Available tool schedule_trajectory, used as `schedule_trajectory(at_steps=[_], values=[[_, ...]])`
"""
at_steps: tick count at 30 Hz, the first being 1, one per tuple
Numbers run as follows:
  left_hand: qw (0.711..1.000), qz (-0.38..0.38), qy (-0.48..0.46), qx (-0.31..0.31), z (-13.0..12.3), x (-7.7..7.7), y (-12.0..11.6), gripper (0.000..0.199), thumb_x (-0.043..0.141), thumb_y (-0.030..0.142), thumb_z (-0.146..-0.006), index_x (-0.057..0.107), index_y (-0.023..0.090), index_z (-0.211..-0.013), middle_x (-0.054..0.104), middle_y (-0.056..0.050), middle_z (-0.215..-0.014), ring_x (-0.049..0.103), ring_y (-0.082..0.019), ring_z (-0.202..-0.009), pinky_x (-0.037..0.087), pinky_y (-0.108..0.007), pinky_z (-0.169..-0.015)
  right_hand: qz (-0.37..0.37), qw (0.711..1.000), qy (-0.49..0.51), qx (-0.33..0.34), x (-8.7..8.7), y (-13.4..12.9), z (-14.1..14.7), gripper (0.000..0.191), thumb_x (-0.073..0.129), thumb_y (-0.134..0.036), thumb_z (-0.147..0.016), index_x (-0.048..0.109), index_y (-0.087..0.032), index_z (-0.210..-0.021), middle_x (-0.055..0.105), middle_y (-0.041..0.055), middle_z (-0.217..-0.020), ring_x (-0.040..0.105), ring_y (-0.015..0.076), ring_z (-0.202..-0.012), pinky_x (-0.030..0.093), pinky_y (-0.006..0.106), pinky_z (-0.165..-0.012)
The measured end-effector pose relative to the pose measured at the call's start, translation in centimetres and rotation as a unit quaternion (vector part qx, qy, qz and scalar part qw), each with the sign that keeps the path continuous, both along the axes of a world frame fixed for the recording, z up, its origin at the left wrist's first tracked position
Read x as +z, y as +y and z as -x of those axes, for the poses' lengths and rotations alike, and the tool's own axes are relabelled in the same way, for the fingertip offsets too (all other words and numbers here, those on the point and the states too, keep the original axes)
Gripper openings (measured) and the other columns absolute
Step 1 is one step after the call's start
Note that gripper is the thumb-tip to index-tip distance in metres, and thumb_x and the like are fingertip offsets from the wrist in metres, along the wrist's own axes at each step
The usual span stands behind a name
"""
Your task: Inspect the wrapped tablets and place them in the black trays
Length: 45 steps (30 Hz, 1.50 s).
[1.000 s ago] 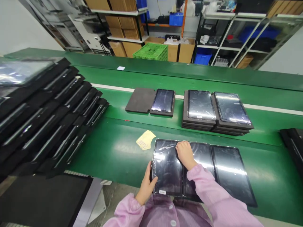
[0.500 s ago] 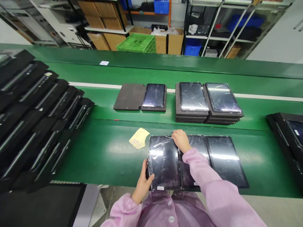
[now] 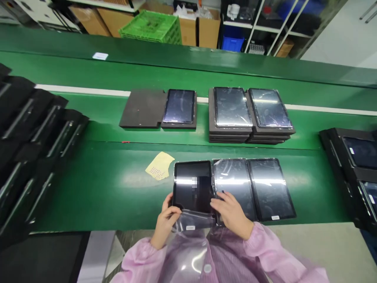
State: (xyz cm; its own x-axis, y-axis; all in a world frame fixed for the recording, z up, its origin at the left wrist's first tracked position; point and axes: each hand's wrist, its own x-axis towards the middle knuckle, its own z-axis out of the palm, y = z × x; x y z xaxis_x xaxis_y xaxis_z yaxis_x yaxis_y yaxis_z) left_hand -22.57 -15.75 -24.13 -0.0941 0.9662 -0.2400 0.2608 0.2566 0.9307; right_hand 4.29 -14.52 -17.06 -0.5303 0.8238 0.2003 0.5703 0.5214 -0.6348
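Note:
The leftmost tablet (image 3: pixel 191 184) lies in a row of three, its dark screen bare across the upper part. A clear protective film (image 3: pixel 196 245) with a small white label is folded down at the tablet's lower end and hangs over my lap. My left hand (image 3: pixel 166 220) grips the lower left edge of this tablet, thumb on top beside the film's fold. My right hand (image 3: pixel 231 212) has its fingertips closed at the tablet's right edge, over part of the middle tablet (image 3: pixel 232 173). The right tablet (image 3: pixel 271 188) lies untouched by either hand.
A yellow sticker sheet (image 3: pixel 160 166) lies left of the row. Behind are a foam tray (image 3: pixel 143 110) with a tablet, and two foam stacks topped with tablets (image 3: pixel 232 106). Black foam holders (image 3: pixel 44 114) are piled at left; more tablets (image 3: pixel 361 151) sit in foam at right.
The film has come off the upper part of the left tablet and now hangs down in front. My right hand has moved from the top corner down to the tablet's right edge.

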Motion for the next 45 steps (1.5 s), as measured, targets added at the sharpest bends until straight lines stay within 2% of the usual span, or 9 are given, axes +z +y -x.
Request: schedule_trajectory(at_steps=[6,10,14,22,27,32,38,41,45], values=[[0.996,0.062,0.003,0.057,0.1,1.1,6.3,0.07,0.069,0.037,-0.058,0.041,0.02,-0.121,0.056,-0.008,-0.108,0.058,-0.023,-0.09,0.046,-0.035,-0.078,-0.134,0.961,-0.107,0.217,-3.5,-1.4,-0.1,0.034,0.041,-0.016,-0.093,0.05,-0.02,-0.125,0.057,0.0054,-0.126,0.042,0.0188,-0.126,0.034,0.04,-0.106],[0.994,0.106,-0.007,0.015,0.5,1.9,10.5,0.066,0.066,0.04,-0.059,0.043,0.016,-0.116,0.06,-0.003,-0.088,0.057,-0.017,-0.069,0.043,-0.028,-0.059,-0.158,0.97,-0.104,0.152,-2.2,1.6,1.3,0.029,0.051,-0.013,-0.089,0.058,-0.028,-0.113,0.048,0.0062,-0.135,0.035,0.0265,-0.13,0.03,0.05,-0.104],[0.986,0.156,-0.018,-0.047,1.1,2.8,12.1,0.042,0.069,0.04,-0.054,0.052,0.016,-0.085,0.057,0.002,-0.066,0.051,-0.013,-0.053,0.034,-0.023,-0.046,0.052,0.996,-0.035,0.064,-1.3,8.0,3.3,0.01,0.065,-0.017,-0.078,0.063,-0.019,-0.069,0.066,0.0042,-0.109,0.052,0.0251,-0.112,0.038,0.042,-0.098],[0.983,0.173,0.002,-0.064,1.4,3.5,12.3,0.038,0.07,0.041,-0.052,0.039,0.021,-0.061,0.037,0.01,-0.052,0.041,-0.01,-0.047,0.035,-0.022,-0.044,0.206,0.97,0.043,-0.118,-2.6,16.7,5.0,0.018,0.045,-0.022,-0.089,0.06,-0.017,-0.082,0.065,-0.0003,-0.059,0.062,0.0134,-0.055,0.049,0.024,-0.057],[0.982,0.17,0.019,-0.074,1.2,3.7,12.1,0.034,0.065,0.044,-0.056,0.043,0.021,-0.065,0.044,0.008,-0.055,0.045,-0.011,-0.05,0.036,-0.023,-0.045,0.211,0.974,0.057,-0.066,-0.7,12.7,4.0,0.016,0.052,-0.025,-0.085,0.064,-0.018,-0.091,0.071,0.0048,-0.088,0.066,0.0166,-0.083,0.05,0.03,-0.077],[0.982,0.158,0.082,-0.066,1.7,4.2,11.8,0.042,0.064,0.047,-0.057,0.051,0.017,-0.084,0.053,0.001,-0.066,0.056,-0.022,-0.064,0.044,-0.032,-0.056,0.198,0.957,0.004,0.211,1.8,6.5,0.3,0.041,0.082,-0.039,-0.057,0.069,-0.026,-0.093,0.071,-0.0026,-0.091,0.063,0.0205,-0.098,0.04,0.035,-0.098],[0.903,-0.217,0.34,-0.151,-4.2,6.0,8.7,0.028,0.05,0.031,-0.082,0.058,0.015,-0.104,0.063,-0.015,-0.104,0.056,-0.03,-0.101,0.043,-0.048,-0.089,0.059,0.973,-0.11,-0.194,0.4,12.7,-8.8,0.022,0.053,-0.015,-0.085,0.067,-0.018,-0.102,0.065,0.0121,-0.107,0.055,0.0263,-0.104,0.041,0.048,-0.093],[0.859,-0.298,0.255,-0.33,-9.9,5.7,5.7,0.023,0.047,0.021,-0.086,0.061,0.022,-0.105,0.068,-0.007,-0.104,0.061,-0.021,-0.1,0.048,-0.037,-0.091,0.049,0.963,-0.122,-0.235,-1.3,16.4,-11.9,0.017,0.06,-0.013,-0.079,0.069,-0.019,-0.092,0.064,0.0131,-0.107,0.053,0.0303,-0.104,0.04,0.054,-0.09],[0.895,-0.238,0.208,-0.314,-14.2,3.8,3.3,0.028,0.046,0.019,-0.085,0.058,0.02,-0.111,0.069,-0.007,-0.107,0.064,-0.021,-0.099,0.052,-0.036,-0.087,0.031,0.972,-0.103,-0.21,-2.3,17.1,-12.2,0.009,0.062,-0.013,-0.078,0.068,-0.019,-0.077,0.065,0.0099,-0.106,0.052,0.0273,-0.105,0.042,0.047,-0.091]])
